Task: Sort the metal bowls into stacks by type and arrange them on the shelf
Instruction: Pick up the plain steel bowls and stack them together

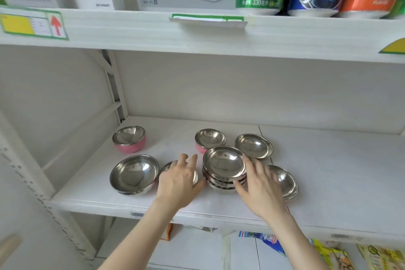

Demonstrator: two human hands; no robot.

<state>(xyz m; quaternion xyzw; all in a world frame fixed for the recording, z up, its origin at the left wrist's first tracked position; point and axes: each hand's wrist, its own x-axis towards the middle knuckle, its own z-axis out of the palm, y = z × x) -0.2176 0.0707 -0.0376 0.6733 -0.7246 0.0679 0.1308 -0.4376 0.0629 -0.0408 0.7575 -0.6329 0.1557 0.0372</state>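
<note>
Head view. A stack of shallow steel bowls [224, 167] stands mid-shelf [328, 160]. The right hand [262, 186] touches its right side, grip spread open, covering part of a paired shallow dish [287, 182]. The left hand [178, 182], fingers spread, closing on nothing, hides most of a small bowl [195, 176]. Beside it sits a deep steel bowl [134, 174]; behind, two pink-bodied bowls [129, 139], the second [209, 139] partly hidden, and another shallow pair [254, 146].

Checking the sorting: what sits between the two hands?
In the head view, a stack of shallow metal dishes sits between the left hand and right hand.
</note>
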